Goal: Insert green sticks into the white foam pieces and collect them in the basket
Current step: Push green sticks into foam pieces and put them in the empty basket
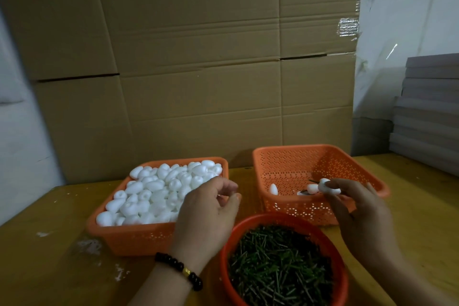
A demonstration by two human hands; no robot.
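Cardboard (193, 57) fills the background from 9 to 1 o'clock, flattened boxes standing upright behind a yellowish wooden counter (49, 243). At 3 o'clock a stack of grey boards (432, 112) sits against the white wall.

On the counter at 8 o'clock, the left basket (134, 238), orange and perforated, is heaped with white foam pieces (154, 194). At 4 o'clock the right basket (298, 164), also orange, holds only a few foam pieces near its floor; at least one shows a dark stick in it. At 6 o'clock a round red bowl (288, 218) is full of green sticks (278, 268), just in front of both baskets.

The left hand (208, 214), with a dark beaded bracelet (178, 271) at the wrist, hovers over the near right corner of the left basket, its fingers loosely curled and thumb close to the forefinger; whether they pinch anything cannot be told.

The right hand (357, 214) reaches over the near rim of the right basket, its fingers pinching a foam piece (325, 186) from which a thin dark stick (313, 181) juts toward 9 o'clock.
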